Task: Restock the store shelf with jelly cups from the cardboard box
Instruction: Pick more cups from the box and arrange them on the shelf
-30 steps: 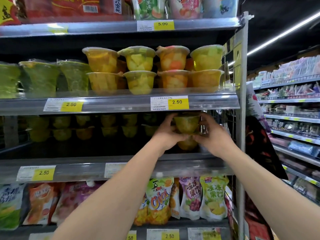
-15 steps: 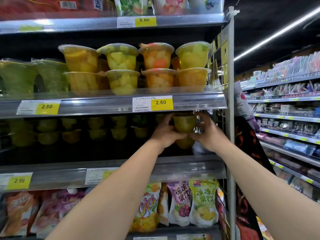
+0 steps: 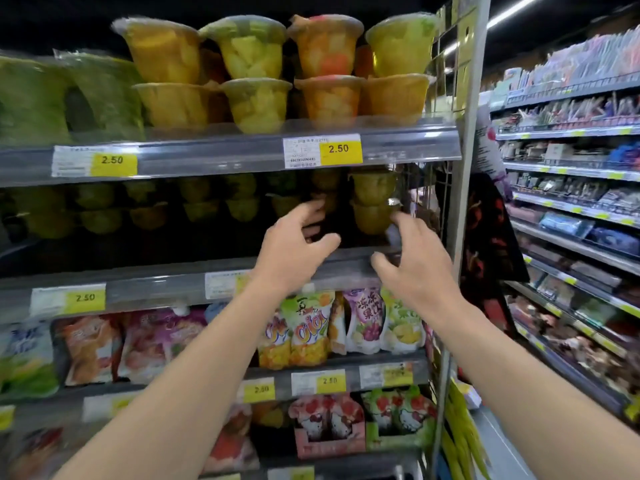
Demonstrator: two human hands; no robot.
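Dim middle shelf (image 3: 353, 252) holds two stacked jelly cups (image 3: 374, 202) far right; left hand (image 3: 294, 251) and right hand (image 3: 412, 268), both empty and spread, could topple them.

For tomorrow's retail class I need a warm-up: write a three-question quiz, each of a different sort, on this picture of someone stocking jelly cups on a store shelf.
1. True or false: the left hand is gripping a jelly cup.
2. Multiple choice: the two stacked green jelly cups stand at which part of the dim middle shelf?
A. its left end
B. its centre
C. its right end, by the wire side panel
3. Fill in: the yellow price tag above those cups reads ____.

Key
1. False: both the left hand and the right hand are open and empty, in front of the shelf edge.
2. C
3. 2.50
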